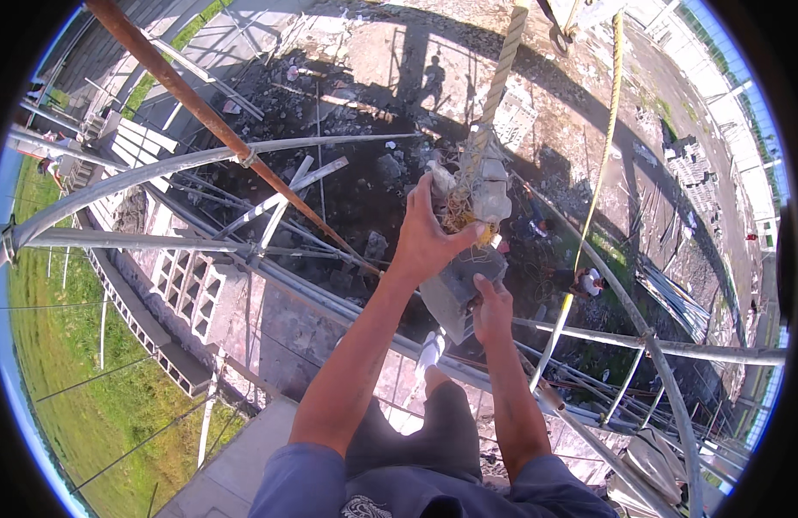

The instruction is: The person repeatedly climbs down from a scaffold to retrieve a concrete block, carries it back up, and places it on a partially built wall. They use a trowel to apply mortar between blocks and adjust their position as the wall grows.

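A thick beige rope (501, 73) hangs down to a tangle of frayed, yellowish strands (461, 211). Pale grey concrete pieces (492, 192) hang at this tangle. My left hand (427, 233) curves round its near side, thumb against the yellow strands and fingers by a light lump. Just below, a grey concrete block (455, 298) is tilted in the air, partly behind my left wrist. My right hand (492, 309) grips the block's right edge, the thumb on top and the other fingers mostly hidden.
Metal scaffold tubes (157, 242) and a rusty pole (200, 121) cross around me. A thinner yellow rope (611, 129) hangs on the right. Far below, a person (587, 281) is on the rubble-strewn ground. Hollow blocks (187, 289) line the wall at left.
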`<state>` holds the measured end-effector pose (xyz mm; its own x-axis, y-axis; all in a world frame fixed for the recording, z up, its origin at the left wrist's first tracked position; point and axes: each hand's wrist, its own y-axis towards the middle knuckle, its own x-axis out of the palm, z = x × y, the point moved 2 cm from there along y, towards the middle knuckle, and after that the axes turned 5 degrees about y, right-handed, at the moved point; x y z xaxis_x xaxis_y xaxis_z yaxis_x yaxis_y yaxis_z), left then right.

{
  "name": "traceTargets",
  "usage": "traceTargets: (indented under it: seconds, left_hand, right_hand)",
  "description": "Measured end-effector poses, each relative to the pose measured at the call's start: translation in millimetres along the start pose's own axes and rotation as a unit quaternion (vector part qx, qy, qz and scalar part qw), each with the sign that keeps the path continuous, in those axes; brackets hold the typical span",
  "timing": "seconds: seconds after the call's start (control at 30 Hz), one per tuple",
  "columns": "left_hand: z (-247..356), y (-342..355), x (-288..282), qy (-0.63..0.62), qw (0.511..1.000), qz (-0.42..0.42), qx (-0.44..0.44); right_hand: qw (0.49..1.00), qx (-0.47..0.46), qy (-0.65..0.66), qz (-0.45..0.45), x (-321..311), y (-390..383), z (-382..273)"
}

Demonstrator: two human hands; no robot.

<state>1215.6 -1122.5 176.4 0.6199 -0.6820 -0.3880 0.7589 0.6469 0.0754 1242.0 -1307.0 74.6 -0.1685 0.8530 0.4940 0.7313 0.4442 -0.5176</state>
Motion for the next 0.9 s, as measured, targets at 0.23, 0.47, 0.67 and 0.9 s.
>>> traceTargets:
  seconds: [0.23,0.47,0.67,0.9]
  left_hand:
    - [-6,-38,-16,0.073,0.994,-0.014,-0.081]
    - [-34,-87,-43,0.072,0.977,0.042,-0.198]
    - [-66,-202,-54,-0.053,0.944,-0.119,-0.303]
    - [-79,-238,-134,-0.226,0.935,-0.028,-0.273]
  right_hand:
    - [0.997,0.004,-0.072,0.003,-1,-95,-32]
    - [0.988,0.021,-0.134,-0.08,-6,-151,-59]
    - [0.938,-0.01,-0.324,-0.124,24,-158,-42]
    - [0.926,0.053,-0.339,-0.16,100,-187,-20]
